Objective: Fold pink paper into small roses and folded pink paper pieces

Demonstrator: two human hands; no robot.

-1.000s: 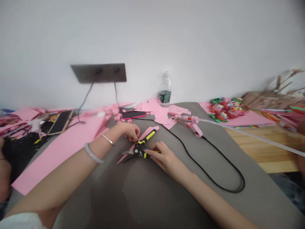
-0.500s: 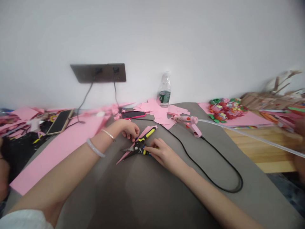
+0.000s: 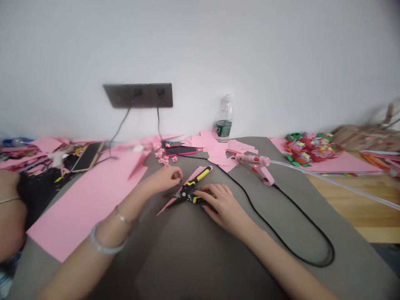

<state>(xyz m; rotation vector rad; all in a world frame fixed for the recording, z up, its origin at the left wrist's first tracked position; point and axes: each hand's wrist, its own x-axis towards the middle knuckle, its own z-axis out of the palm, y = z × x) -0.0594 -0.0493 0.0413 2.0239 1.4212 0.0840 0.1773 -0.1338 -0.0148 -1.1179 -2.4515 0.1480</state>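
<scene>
Black shears with yellow grips point(image 3: 191, 191) lie open on the grey mat point(image 3: 187, 258), on top of a narrow pink paper strip point(image 3: 170, 203). My right hand point(image 3: 220, 202) rests on the shears' lower handle, its fingers curled over it. My left hand point(image 3: 166, 178) sits just left of the shears with fingers curled, fingertips pressing the pink strip by the pivot. Two bracelets show on my left wrist.
A pink glue gun point(image 3: 261, 167) lies to the right, its black cord point(image 3: 296, 227) looping across the mat. A large pink sheet point(image 3: 90, 196), two phones point(image 3: 181, 150) point(image 3: 87, 156), a water bottle point(image 3: 224, 118), paper flowers point(image 3: 308, 146) and another person's arm point(image 3: 11, 208) surround them.
My right hand has slid further over the shears' lower handle. My left forearm has swung lower and its hand has shifted slightly. The view has moved a little to the left.
</scene>
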